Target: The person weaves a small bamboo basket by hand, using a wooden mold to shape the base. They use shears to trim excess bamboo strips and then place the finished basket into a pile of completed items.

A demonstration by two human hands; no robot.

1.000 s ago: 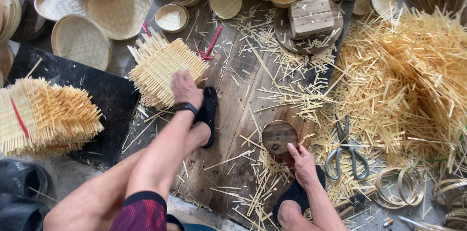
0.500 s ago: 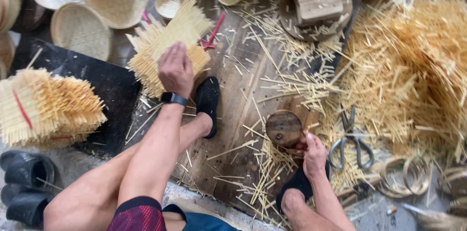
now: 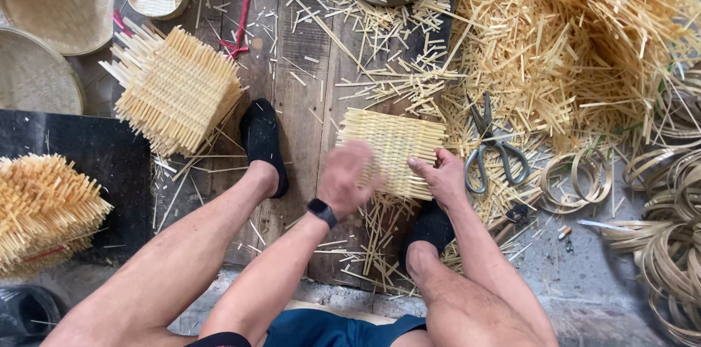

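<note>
— Half a second ago the left hand (image 3: 343, 177) lay on the stack of square woven bamboo mats (image 3: 175, 88); where is it now?

— Back between the knees, at the near left edge of a single pale square woven bamboo mat (image 3: 393, 151) that was not on the dark wooden board (image 3: 303, 69) before. That hand is blurred, so I cannot tell whether its fingers grip the mat or only rest on it. A black wristband (image 3: 322, 212) sits on its wrist.

— And the right hand (image 3: 440, 175)?

— It has left the small round wooden block and grasps the mat's near right corner, thumb on top, fingers curled under the edge.

— Where does the mat lie?

— Flat on the board, just beyond the right foot in a black sock (image 3: 427, 226). The left foot in a black sock (image 3: 263, 139) rests to the mat's left, well apart from it.

— What else surrounds the mat?

— Grey metal scissors (image 3: 491, 150) lie just right of it, thin bamboo hoops (image 3: 577, 179) further right. A loose heap of bamboo strips (image 3: 577, 47) spreads beyond and right of it. The stack stands far left of the mat, a red strip (image 3: 239, 22) beside it.
</note>
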